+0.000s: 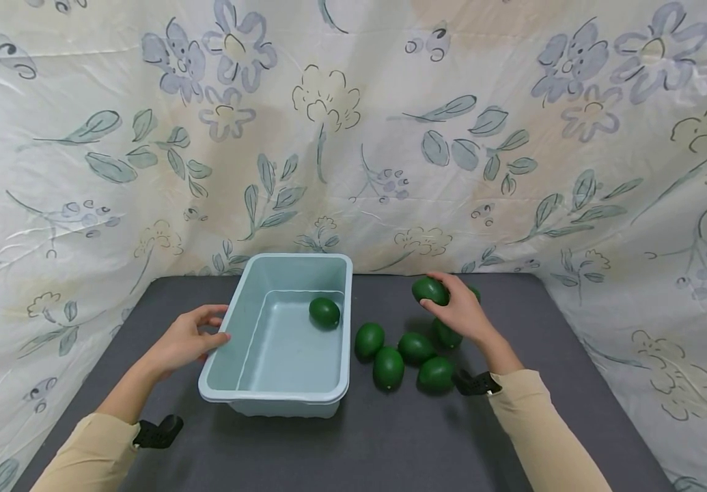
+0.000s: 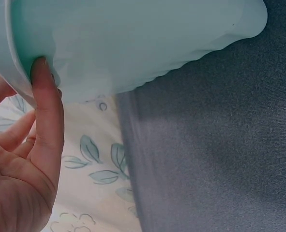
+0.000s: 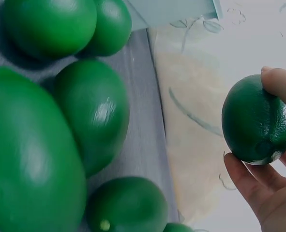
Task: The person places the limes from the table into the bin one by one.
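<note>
My right hand point(image 1: 460, 311) holds a dark green lime point(image 1: 430, 291) between thumb and fingers, raised above the table's right side; the right wrist view shows this lime point(image 3: 259, 121) pinched at its ends. With my left hand point(image 1: 184, 340) I grip the left rim of a pale blue plastic tub point(image 1: 292, 365); in the left wrist view a finger point(image 2: 47, 111) hooks under the tub's rim. One lime point(image 1: 325, 312) lies inside the tub, near its right wall. Several more limes point(image 1: 388, 367) lie on the table between the tub and my right forearm.
The dark grey tabletop point(image 1: 390, 444) reaches a floral cloth point(image 1: 353, 171) hanging behind and at both sides. One lime point(image 1: 475, 294) is partly hidden behind my right hand. Black wrist bands point(image 1: 159, 432) sit at both sleeves.
</note>
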The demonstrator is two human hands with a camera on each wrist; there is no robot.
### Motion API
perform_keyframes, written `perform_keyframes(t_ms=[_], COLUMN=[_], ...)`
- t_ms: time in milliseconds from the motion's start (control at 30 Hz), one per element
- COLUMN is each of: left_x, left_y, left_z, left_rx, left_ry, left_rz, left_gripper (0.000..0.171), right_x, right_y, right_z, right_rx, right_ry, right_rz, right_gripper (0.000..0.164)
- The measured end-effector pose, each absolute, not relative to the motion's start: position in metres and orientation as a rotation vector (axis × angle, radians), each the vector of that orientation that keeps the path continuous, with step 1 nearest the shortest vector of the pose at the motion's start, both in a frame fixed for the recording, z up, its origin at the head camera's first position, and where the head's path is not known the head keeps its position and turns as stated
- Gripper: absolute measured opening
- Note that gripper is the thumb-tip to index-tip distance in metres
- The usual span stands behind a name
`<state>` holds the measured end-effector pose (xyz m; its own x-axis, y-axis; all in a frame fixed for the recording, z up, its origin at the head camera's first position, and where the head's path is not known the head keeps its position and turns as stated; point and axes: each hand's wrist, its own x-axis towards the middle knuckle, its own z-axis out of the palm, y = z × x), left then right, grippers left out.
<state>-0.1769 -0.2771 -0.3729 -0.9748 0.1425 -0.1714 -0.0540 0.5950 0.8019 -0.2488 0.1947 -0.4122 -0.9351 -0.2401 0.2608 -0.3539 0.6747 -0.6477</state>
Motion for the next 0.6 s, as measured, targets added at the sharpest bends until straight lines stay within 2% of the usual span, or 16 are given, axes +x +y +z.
perform_keyframes(t_ms=[600], left_x=[-0.179], left_y=[-0.279], left_z=[-0.376], left_rx=[0.075], left_ry=[2.593], left_rz=[1.321], left_gripper=[0.064], right_x=[-0.256], right_y=[0.141], right_z=[-0.386], right_rx=[0.629], right_ry=[-2.708], right_rz=[1.138], right_gripper=[0.058])
